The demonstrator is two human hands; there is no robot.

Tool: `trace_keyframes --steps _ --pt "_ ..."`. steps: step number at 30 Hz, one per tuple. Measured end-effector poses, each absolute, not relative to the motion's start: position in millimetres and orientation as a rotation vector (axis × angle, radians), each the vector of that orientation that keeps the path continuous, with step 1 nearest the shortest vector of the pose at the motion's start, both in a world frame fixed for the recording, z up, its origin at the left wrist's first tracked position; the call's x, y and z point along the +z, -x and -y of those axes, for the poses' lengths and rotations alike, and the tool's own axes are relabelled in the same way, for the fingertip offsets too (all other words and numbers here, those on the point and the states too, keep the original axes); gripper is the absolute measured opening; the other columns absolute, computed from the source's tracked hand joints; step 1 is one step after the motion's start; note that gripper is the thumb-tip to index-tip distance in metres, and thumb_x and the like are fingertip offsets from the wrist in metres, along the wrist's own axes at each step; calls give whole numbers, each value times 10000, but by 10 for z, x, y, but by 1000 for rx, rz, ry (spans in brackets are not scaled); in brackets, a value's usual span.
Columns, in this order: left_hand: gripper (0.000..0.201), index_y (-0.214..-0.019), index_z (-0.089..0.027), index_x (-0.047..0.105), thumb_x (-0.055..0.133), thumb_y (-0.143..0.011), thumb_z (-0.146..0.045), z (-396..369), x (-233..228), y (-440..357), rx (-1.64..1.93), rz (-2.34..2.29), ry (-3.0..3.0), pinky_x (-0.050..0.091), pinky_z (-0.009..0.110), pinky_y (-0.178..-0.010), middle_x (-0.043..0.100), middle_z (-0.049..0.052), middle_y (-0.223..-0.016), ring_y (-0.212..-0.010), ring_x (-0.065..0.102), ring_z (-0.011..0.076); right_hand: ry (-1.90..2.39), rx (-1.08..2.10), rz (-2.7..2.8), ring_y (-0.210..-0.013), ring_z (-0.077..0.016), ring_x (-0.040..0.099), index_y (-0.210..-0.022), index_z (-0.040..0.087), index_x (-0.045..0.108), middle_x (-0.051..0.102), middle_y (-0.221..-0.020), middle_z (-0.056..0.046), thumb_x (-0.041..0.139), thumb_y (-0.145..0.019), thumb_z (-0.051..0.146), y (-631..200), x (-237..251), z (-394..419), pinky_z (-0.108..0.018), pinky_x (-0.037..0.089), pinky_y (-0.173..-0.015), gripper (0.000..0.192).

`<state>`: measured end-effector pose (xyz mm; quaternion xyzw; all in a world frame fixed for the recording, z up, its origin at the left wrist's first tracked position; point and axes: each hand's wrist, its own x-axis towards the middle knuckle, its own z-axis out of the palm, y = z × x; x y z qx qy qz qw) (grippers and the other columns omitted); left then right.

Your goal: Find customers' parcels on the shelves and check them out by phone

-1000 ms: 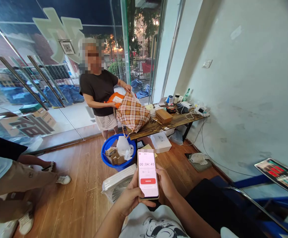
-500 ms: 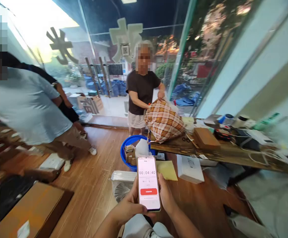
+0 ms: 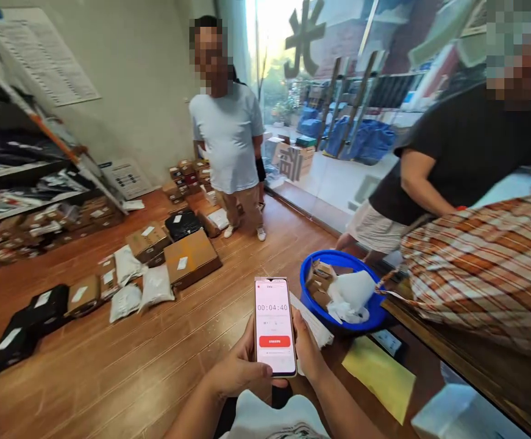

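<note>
A smartphone (image 3: 275, 356) stands upright in front of me, its lit screen showing a 00:04:40 timer and a red button. My left hand (image 3: 238, 367) grips its left side and lower edge, the thumb lying across the bottom corner. On the right edge, my right hand (image 3: 308, 350) is closed around the phone, with most of its fingers hidden behind. Beyond the phone to the right is a blue tub (image 3: 305, 292) holding cardboard scraps and white plastic.
Several parcels, among them a cardboard box (image 3: 196, 256) and white bags (image 3: 156, 286), lie on the floor at left. A person (image 3: 228, 140) stands behind them. At right, another person (image 3: 457, 146) leans over a plaid bag (image 3: 484, 262) on a wooden table (image 3: 430, 335).
My view has swung left, bringing the parcels and shelves into sight. Both hands still hold the phone. The person in black now leans over the plaid bag.
</note>
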<state>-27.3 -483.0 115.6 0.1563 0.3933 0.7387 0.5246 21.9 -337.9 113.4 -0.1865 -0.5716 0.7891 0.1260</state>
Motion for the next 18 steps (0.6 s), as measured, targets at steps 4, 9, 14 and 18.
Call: trace_keyframes --steps 4,9,14,18 --pt "1203 -1426 -433 -104 643 -543 -102 5370 1106 377 1940 -912 -300 545 309 -675 411 71 -1436 -1079 575 295 447 2325 1836 -799 -262 641 -942 206 668 719 -868 -85 427 -709 794 76 1260 3917 -396 529 -764 677" --pt "1142 -1432 -424 -77 541 -530 -94 6300 1020 663 2099 -972 -211 528 252 -607 472 61 -1375 -1021 589 259 199 2445 1950 -659 -198 612 -954 206 622 695 -794 -36 526 -759 647 501 1258 4837 -314 511 -604 492" --pt "1121 -1434 -398 -94 514 -541 -101 7402 1033 939 2176 -1073 -134 521 260 -618 529 55 -1294 -950 601 226 41 2254 2147 -849 -233 623 -1027 182 594 687 -940 -69 633 -713 424 932 1158 5940 -351 508 -755 399" --pt "1114 -1442 -375 -88 490 -533 -92 8134 1043 1065 2236 -1161 -64 517 281 -641 569 53 -1231 -865 612 194 19 2193 2265 -837 -255 632 -1035 169 559 691 -944 -95 689 -632 399 1217 1168 6764 -381 510 -755 482"
